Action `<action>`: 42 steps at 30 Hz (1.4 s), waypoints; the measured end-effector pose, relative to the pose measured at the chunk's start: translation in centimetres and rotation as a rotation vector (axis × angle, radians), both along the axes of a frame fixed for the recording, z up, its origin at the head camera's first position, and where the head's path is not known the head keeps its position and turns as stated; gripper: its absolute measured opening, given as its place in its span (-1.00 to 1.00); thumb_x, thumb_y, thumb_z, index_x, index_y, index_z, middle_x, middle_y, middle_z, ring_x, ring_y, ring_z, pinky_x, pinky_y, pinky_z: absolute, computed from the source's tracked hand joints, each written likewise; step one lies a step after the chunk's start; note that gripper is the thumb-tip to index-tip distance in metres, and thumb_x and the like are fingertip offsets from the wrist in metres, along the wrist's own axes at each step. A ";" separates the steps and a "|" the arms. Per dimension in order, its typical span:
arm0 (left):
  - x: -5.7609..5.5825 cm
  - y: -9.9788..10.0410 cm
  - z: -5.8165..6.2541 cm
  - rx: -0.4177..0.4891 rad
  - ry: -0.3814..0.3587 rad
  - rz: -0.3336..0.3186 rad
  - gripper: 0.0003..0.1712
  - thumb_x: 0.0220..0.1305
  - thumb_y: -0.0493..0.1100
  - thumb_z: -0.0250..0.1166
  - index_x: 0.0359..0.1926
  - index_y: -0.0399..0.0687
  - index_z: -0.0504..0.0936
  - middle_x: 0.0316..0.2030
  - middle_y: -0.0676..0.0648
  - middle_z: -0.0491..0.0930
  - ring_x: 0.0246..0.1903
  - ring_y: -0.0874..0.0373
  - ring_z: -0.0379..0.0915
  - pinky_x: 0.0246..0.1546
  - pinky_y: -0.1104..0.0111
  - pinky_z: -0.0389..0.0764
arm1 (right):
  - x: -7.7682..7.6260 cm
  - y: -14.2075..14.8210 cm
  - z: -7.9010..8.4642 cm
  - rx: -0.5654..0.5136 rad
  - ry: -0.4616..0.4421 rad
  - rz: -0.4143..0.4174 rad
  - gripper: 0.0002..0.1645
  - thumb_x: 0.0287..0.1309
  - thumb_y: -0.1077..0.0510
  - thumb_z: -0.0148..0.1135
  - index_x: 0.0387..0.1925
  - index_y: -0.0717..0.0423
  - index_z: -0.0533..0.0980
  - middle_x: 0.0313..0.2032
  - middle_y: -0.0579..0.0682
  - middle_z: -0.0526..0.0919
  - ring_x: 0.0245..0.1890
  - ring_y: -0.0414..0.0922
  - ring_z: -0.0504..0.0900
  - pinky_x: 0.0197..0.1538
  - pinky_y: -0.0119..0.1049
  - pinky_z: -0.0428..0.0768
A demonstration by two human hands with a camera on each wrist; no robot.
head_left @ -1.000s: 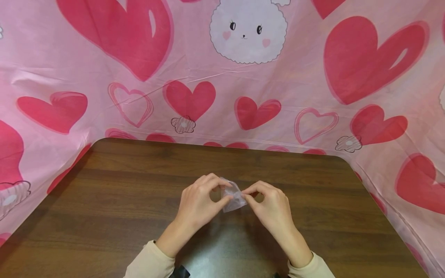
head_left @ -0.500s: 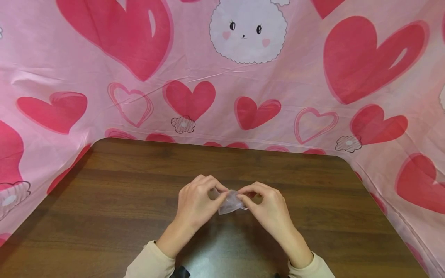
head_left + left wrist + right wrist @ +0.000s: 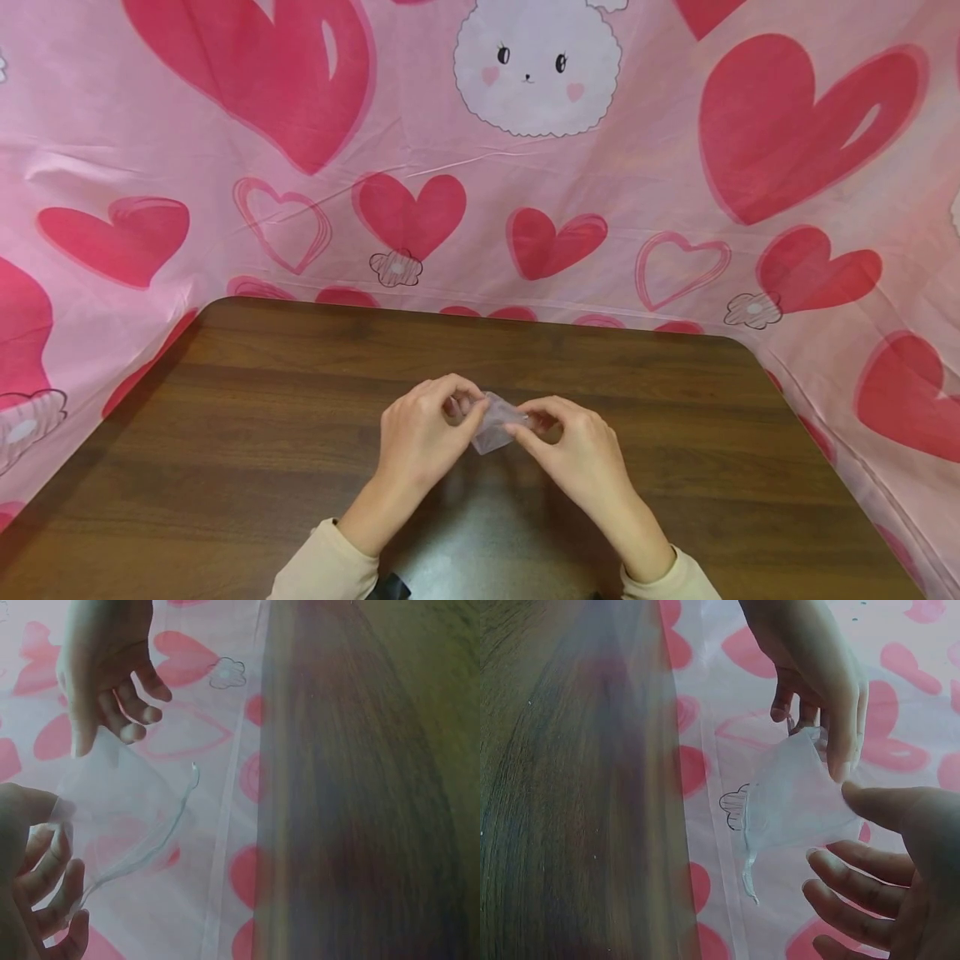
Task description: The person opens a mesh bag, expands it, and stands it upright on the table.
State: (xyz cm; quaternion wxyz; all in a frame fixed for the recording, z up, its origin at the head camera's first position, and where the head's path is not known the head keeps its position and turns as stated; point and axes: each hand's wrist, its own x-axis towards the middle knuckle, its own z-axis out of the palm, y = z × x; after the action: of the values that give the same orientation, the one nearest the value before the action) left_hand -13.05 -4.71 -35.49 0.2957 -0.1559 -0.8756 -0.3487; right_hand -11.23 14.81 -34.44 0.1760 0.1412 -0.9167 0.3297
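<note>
A small sheer white drawstring pouch point(image 3: 497, 423) is stretched between the two hands, over the middle of the table. At its left side, my left hand point(image 3: 423, 429) pinches the fabric between thumb and fingers. My right hand point(image 3: 581, 437) holds the opposite side, thumb in front and fingers partly behind the cloth. In the left wrist view the thin cord point(image 3: 150, 851) runs along one edge of the pouch and ends in a loose tip. The right wrist view shows a cord end point(image 3: 749, 879) hanging below the see-through fabric.
Beneath the hands lies a dark wood-grain table point(image 3: 300, 400) with rounded far corners. A pink cloth backdrop point(image 3: 420, 142) with hearts encloses its back and sides. Beige sleeves point(image 3: 330, 567) cover the forearms.
The pouch first dips and bunches between the fingers, then is spread flatter and turned. The fingers of both hands shift their hold on it; the forearms stay nearly in place.
</note>
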 end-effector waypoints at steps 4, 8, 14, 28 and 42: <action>0.0 0.0 0.1 0.014 -0.016 -0.002 -0.86 0.08 -0.05 0.52 -0.38 0.27 0.69 -0.56 0.26 0.55 -0.51 0.40 0.43 -0.53 0.40 0.41 | -0.1 0.1 -0.1 -0.006 0.018 -0.003 -0.79 -0.01 0.12 0.55 -0.27 -0.07 0.71 -0.51 -0.34 0.61 -0.47 -0.32 0.56 -0.40 -0.29 0.48; 0.0 0.1 0.1 0.013 -0.024 0.000 -0.87 0.09 -0.04 0.51 -0.37 0.28 0.69 -0.56 0.27 0.55 -0.50 0.39 0.44 -0.52 0.39 0.41 | -0.2 0.2 0.0 -0.023 0.059 -0.008 -0.77 -0.01 0.24 0.53 -0.25 -0.03 0.72 -0.48 -0.27 0.65 -0.47 -0.26 0.58 -0.40 -0.30 0.50; 0.0 0.0 0.0 -0.006 -0.029 0.009 -0.88 0.09 -0.04 0.50 -0.35 0.26 0.71 -0.55 0.27 0.56 -0.51 0.37 0.44 -0.51 0.38 0.41 | -0.3 0.3 0.1 -0.018 0.131 -0.047 -0.72 -0.05 0.31 0.53 -0.24 0.01 0.74 -0.46 -0.20 0.68 -0.46 -0.22 0.60 -0.44 -0.30 0.47; -0.2 -0.1 -0.3 -0.066 0.024 0.010 -0.83 0.03 -0.11 0.52 -0.38 0.27 0.70 -0.54 0.29 0.52 -0.50 0.37 0.42 -0.55 0.41 0.39 | -0.5 0.4 0.0 0.032 0.254 -0.083 -0.79 -0.14 0.27 0.59 -0.46 -0.08 0.73 -0.55 -0.29 0.60 -0.58 -0.31 0.47 -0.52 -0.37 0.40; -0.1 0.3 -0.4 -0.129 0.037 -0.093 -0.73 -0.07 0.06 0.60 -0.30 0.28 0.76 -0.52 0.32 0.51 -0.50 0.40 0.41 -0.56 0.47 0.37 | -0.5 0.4 -0.2 0.013 0.258 -0.057 -0.73 -0.18 0.32 0.60 -0.47 -0.08 0.69 -0.54 -0.27 0.59 -0.57 -0.25 0.53 -0.49 -0.36 0.44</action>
State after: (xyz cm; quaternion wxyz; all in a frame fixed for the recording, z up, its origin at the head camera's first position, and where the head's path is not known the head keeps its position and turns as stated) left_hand -13.11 -4.46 -35.88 0.2847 -0.2216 -0.8824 -0.3021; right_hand -11.77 15.19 -34.64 0.3008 0.1572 -0.8923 0.2976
